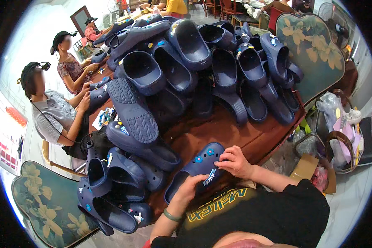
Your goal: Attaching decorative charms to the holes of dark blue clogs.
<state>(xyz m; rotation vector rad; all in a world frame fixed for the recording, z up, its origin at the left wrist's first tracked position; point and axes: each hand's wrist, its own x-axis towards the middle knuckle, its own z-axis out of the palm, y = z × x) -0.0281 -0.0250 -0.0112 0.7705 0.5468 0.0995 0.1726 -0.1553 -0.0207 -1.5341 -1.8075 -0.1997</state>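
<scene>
A navy clog [196,166] lies in front of me near the table's front edge, toe pointing away to the right. On its upper are two blue flower charms [204,156] and a white lettered charm [210,177]. My left hand [189,185] is closed on the clog's near side, with the thumb along the upper. A green bangle [171,215] circles that wrist. My right hand [237,163] is at the toe end, thumb and fingertips pinched together against the upper. Whatever is between those fingertips is hidden.
A tall heap of navy clogs [177,70] covers the brown-clothed table [194,138]. More clogs [111,177] are stacked at my left. Two people [49,107] at the left handle clogs. Chairs [312,53] with floral backs, a cardboard box [310,167] and a bag-filled chair [351,144] stand around.
</scene>
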